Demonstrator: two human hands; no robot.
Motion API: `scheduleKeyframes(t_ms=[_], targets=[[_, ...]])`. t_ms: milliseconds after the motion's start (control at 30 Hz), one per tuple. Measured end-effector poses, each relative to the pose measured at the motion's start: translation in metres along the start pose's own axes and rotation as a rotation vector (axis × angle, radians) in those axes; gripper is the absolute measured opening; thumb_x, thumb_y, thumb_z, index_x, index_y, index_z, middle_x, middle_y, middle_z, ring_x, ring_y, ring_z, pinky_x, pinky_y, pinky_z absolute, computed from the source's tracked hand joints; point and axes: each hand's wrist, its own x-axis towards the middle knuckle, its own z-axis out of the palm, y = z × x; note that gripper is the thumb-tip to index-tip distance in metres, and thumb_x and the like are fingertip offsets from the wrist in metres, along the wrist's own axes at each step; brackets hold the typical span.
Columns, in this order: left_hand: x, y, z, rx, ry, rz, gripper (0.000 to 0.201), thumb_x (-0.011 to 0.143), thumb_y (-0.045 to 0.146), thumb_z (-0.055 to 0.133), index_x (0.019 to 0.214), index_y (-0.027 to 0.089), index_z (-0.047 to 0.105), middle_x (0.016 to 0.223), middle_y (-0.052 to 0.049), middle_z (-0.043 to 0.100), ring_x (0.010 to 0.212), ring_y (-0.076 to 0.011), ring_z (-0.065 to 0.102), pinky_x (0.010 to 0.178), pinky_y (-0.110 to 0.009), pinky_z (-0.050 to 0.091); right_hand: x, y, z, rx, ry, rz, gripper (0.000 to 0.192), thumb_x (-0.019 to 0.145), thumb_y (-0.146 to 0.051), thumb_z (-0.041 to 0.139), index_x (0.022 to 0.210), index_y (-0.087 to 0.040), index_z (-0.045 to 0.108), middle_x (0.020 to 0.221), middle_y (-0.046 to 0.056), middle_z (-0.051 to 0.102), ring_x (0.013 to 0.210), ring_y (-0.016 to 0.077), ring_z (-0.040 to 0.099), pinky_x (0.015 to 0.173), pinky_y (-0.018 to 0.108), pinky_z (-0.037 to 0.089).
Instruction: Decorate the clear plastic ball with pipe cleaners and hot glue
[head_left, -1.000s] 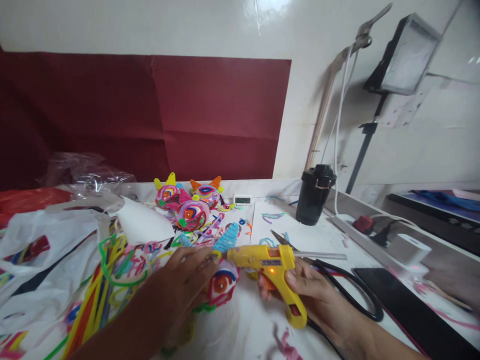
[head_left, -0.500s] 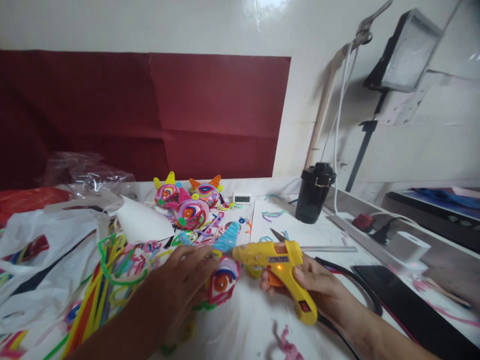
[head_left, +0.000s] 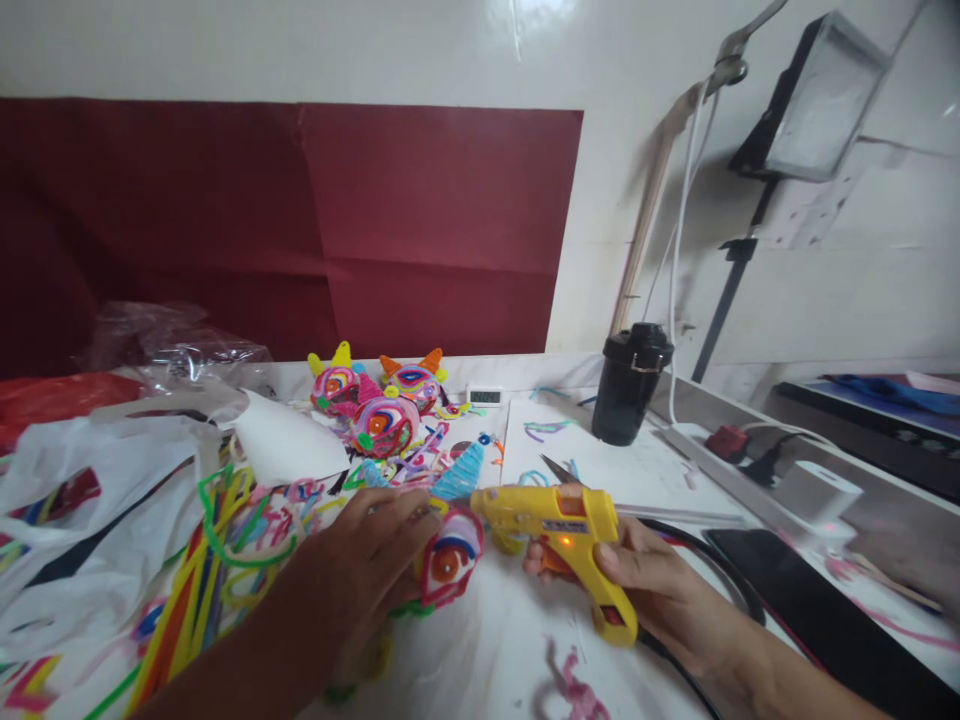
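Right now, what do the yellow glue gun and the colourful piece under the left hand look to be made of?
The glue gun, held in the right hand, looks like moulded plastic: smooth, slightly glossy yellow body, with an orange light glowing. The colourful piece under the left hand seems coiled from pipe cleaners: fuzzy, matte strands in pink, blue and orange, like the loose ones nearby.

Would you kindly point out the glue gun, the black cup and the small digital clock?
glue gun (head_left: 551,515): head view, yellow barrel.
black cup (head_left: 628,392): head view, its side wall.
digital clock (head_left: 484,397): head view, its display.
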Motion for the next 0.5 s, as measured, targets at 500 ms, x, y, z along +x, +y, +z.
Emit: scheduleKeyframes(t_ms=[500], targets=[[0.004, -0.004, -0.005, -0.049, -0.082, 0.007, 0.041, 0.093, 0.011, 0.049, 0.131, 0.024, 0.052, 0.127, -0.004, 0.064, 0.111, -0.0222, 0.058, 0.085, -0.031, 0.057, -0.017, -0.026, -0.016, -0.270, -0.239, 0.075, 0.040, 0.067, -0.033, 0.084, 0.100, -0.020, 0.064, 0.093, 0.007, 0.071, 0.083, 0.0192, 0.069, 0.068, 0.025, 0.051]])
